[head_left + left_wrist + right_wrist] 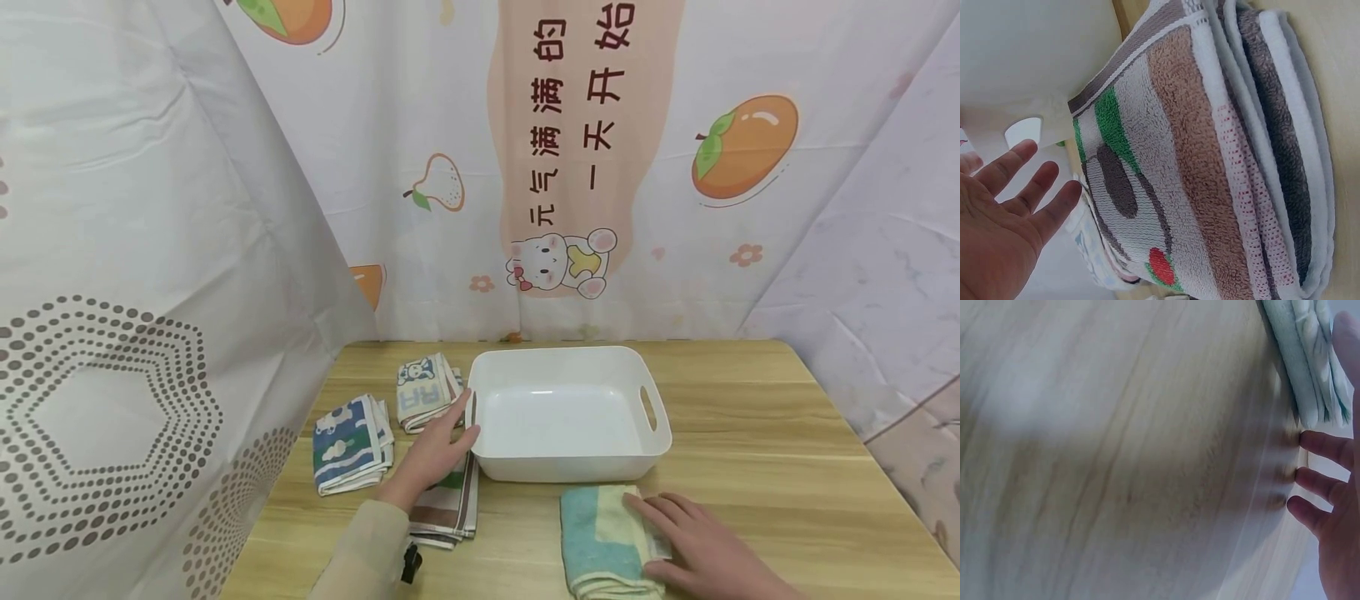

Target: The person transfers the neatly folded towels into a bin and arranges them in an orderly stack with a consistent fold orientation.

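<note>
A white plastic basket (558, 469) with a handle hole stands mid-table. My left hand (435, 450) is at its left wall with fingers spread, above a folded striped towel (444, 518). In the left wrist view that hand holds nothing, and the towel's brown, green and grey bands (1204, 162) show beside it. My right hand (693, 542) lies at the right edge of a folded teal and yellow towel (588, 533) in front of the basket. In the right wrist view its fingers (1316, 450) are loosely bent, fingertips at the tabletop beside the towel's folded layers (1291, 356).
A folded blue and green towel (348, 446) lies at the table's left side. Behind the left hand is a folded cream and blue towel (422, 387), close to the basket. A printed curtain (450, 250) hangs along the back edge of the wooden table (765, 450).
</note>
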A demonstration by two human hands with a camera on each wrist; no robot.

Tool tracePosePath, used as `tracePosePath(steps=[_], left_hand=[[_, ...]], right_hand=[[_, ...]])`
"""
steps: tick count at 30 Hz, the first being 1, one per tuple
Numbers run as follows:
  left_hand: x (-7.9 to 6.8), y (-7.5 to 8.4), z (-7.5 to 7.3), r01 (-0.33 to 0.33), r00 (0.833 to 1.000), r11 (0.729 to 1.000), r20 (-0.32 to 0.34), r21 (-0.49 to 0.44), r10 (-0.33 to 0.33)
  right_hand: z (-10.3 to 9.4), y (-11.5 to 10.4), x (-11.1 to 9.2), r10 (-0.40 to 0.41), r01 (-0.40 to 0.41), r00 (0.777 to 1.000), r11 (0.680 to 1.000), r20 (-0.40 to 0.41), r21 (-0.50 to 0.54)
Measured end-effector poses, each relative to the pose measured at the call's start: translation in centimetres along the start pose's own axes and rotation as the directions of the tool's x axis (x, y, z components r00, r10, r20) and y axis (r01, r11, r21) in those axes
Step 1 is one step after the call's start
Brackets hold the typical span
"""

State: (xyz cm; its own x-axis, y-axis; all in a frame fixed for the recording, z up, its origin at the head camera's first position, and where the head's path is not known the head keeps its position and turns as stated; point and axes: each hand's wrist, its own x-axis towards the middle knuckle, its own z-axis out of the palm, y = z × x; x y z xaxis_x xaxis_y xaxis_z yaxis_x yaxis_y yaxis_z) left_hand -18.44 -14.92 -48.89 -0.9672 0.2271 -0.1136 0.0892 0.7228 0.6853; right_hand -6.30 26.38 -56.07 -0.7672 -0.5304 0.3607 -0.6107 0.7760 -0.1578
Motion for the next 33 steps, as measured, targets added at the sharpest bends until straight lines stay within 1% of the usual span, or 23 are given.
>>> tracePosePath(steps=[3,9,13,21,27,33], left_hand=[[-0.1,0.0,0.0,0.006,1.0,1.0,0.002,0.0,-0.006],[-0.2,0.0,0.1,0.009,1.0,1.0,0.008,0.001,-0.009],[-0.1,-0.1,0.1,0.006,1.0,1.0,0.01,0.0,-0.006],[-0.2,0.0,0.0,-0.003,1.0,1.0,0.018,-0.012,0.003],[-0.2,0.0,-0.1,-0.003,1.0,1.0,0.022,-0.015,0.003],[-0.2,0.1,-0.2,-0.007,1.0,1.0,0.017,-0.016,0.008]], right_hand=[[0.2,-0.1,0.1,-0.02,0.02,1.0,0.999,-0.001,-0.024],[0.5,-0.4,0.2,-0.025,0.027,0.999,0.999,0.043,-0.045],[0.4,-0.8,0.4,-0.02,0.022,0.998,0.999,0.055,-0.031],[0.5,-1.3,0.9,-0.009,0.009,1.0,1.0,0.03,0.001],[0.5,-1.4,1.0,0.001,-0.002,0.999,1.0,0.035,0.026],[0.5,-1.3,1.2,-0.004,0.002,0.999,0.998,0.043,0.056]])
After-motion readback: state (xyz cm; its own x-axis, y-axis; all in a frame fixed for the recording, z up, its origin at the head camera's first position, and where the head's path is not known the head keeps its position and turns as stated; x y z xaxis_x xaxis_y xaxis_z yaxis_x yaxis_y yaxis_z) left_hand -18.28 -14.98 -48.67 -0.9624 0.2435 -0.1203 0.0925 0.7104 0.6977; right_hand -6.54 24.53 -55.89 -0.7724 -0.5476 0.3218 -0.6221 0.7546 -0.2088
